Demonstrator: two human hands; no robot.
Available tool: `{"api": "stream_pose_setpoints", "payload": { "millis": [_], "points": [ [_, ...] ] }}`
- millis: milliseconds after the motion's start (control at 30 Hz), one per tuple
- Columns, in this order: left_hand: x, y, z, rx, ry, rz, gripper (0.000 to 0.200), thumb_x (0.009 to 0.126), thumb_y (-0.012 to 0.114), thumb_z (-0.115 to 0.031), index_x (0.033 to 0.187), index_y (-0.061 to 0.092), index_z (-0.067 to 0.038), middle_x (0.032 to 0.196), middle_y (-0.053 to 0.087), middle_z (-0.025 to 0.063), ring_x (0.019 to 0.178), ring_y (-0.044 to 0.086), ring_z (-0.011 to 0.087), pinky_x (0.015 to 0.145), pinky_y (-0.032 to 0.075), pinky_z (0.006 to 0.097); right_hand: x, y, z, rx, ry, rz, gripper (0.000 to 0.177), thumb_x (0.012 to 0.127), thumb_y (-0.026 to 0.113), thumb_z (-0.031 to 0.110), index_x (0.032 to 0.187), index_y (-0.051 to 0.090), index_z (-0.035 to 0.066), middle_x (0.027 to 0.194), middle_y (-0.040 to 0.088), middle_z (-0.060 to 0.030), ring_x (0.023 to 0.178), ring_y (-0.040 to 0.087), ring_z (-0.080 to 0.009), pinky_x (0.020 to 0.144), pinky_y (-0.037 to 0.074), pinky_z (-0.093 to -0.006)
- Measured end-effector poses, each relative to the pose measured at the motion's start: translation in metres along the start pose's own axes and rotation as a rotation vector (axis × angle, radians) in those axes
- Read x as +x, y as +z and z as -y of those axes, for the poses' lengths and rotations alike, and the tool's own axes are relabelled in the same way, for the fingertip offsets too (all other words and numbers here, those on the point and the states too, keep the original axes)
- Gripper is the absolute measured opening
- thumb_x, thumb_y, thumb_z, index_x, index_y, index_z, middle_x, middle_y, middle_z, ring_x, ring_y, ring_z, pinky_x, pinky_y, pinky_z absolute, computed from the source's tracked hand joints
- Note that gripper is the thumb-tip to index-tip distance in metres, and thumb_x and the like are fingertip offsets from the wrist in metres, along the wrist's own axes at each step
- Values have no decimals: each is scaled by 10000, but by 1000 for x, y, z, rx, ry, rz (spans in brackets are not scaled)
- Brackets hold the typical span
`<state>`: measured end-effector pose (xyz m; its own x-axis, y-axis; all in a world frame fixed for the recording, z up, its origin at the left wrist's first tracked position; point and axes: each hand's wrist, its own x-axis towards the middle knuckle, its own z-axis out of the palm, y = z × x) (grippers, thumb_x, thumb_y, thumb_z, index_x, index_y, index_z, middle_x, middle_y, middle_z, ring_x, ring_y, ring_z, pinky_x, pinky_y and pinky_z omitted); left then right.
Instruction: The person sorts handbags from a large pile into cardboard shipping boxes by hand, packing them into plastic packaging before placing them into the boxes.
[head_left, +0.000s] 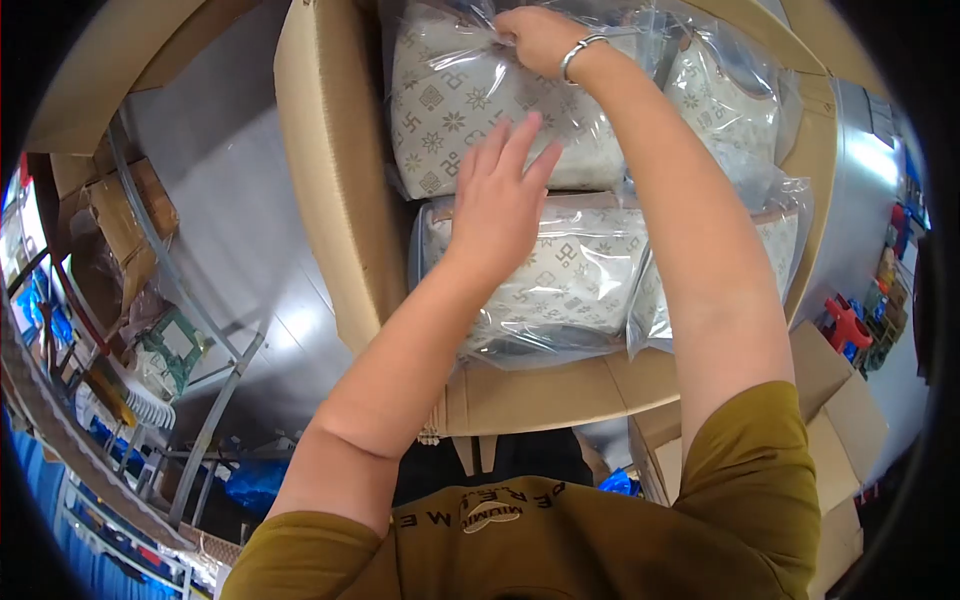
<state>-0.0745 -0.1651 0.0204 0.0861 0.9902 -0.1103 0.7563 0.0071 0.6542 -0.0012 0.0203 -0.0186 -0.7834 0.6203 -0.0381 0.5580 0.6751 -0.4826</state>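
A cream patterned handbag point(430, 105) in clear plastic lies at the far left inside an open cardboard box point(320, 160). My right hand point(535, 40), with a silver bracelet point(580, 58) on its wrist, pinches the clear plastic bag point(470, 25) near that handbag's top. Fingers spread, my left hand point(500, 195) is over the handbag's lower edge; whether it touches cannot be seen. Nearer my body is a second wrapped handbag point(575, 270). On the right side, partly behind my right arm, sit two more wrapped handbags point(715, 95).
The box's near flap point(560, 390) folds toward my body. A metal frame point(215, 410) stands at the left, with torn cardboard point(130, 225) beyond it. More open cartons point(830, 430) are at the lower right, below a red object point(848, 325).
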Motion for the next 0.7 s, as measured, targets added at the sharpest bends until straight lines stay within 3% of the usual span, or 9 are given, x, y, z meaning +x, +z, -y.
{"api": "stream_pose_setpoints", "payload": {
  "millis": [33, 133, 200, 267, 333, 400, 467, 533, 700],
  "points": [
    [7, -2, 0, 219, 88, 36, 539, 743, 638, -250, 1244, 451, -178, 1371, 294, 65, 1275, 233, 311, 1012, 186, 543, 0, 0, 5, -4, 10, -3, 143, 737, 511, 117, 811, 598, 29, 857, 601, -205, 864, 568, -362, 770, 441, -422],
    [22, 11, 13, 310, 54, 85, 546, 745, 633, -246, 1255, 438, -237, 1400, 254, 38, 1300, 182, 302, 996, 169, 590, 3, -4, 18, -174, 322, 104, 209, 748, 538, 161, 926, 612, 80, 907, 619, -196, 927, 579, -317, 922, 341, -494],
    [25, 13, 14, 346, 50, 107, 552, 746, 630, -243, 1260, 431, -267, 1414, 234, 24, 1312, 156, 298, 988, 160, 614, -33, -13, 36, -129, 285, -174, 369, 840, 512, 174, 1200, 471, 109, 1086, 549, -175, 1070, 473, -347, 992, 273, -469],
    [25, 11, 15, 393, 35, 111, 557, 753, 623, -259, 1266, 414, -314, 1425, 211, 1, 1318, 149, 290, 976, 158, 637, -84, -30, 50, -41, 304, -324, 478, 813, 548, 213, 1261, 396, 149, 1104, 536, -163, 1080, 446, -370, 1000, 236, -490],
    [25, 8, 18, 399, 56, 130, 560, 756, 620, -267, 1269, 406, -338, 1431, 200, -10, 1321, 145, 286, 970, 157, 649, -155, -56, 56, -104, 459, -344, 483, 803, 562, 188, 1255, 406, 117, 1145, 506, -185, 1097, 431, -378, 994, 262, -464],
    [31, 7, 18, 438, 33, 147, 556, 762, 610, -327, 1267, 386, -389, 1435, 183, -41, 1326, 138, 269, 969, 164, 656, -233, -85, 44, -217, 745, -359, 550, 786, 601, 198, 1268, 379, 51, 1218, 455, -216, 1142, 410, -370, 1007, 263, -416],
    [41, 2, 12, 507, 60, 169, 553, 761, 605, -357, 1263, 381, -406, 1434, 180, -52, 1326, 139, 264, 962, 174, 662, -314, -102, 22, -360, 871, -510, 657, 755, 658, 250, 1273, 350, -12, 1248, 429, -222, 1150, 408, -360, 994, 292, -375],
    [45, 0, 12, 608, 65, 180, 550, 759, 601, -387, 1259, 375, -423, 1434, 177, -63, 1326, 141, 260, 955, 183, 668, -366, -118, 11, -444, 1237, -492, 760, 723, 695, 307, 1291, 319, -32, 1243, 446, -208, 1135, 430, -343, 954, 341, -370],
    [49, 2, 5, 668, 108, 190, 541, 763, 580, -428, 1257, 358, -452, 1436, 170, -59, 1323, 147, 268, 943, 197, 675, -423, -135, -39, -153, 1558, -249, 799, 711, 706, 312, 1308, 294, -26, 1228, 470, -203, 1098, 475, -338, 909, 387, -361]
  ]
}}
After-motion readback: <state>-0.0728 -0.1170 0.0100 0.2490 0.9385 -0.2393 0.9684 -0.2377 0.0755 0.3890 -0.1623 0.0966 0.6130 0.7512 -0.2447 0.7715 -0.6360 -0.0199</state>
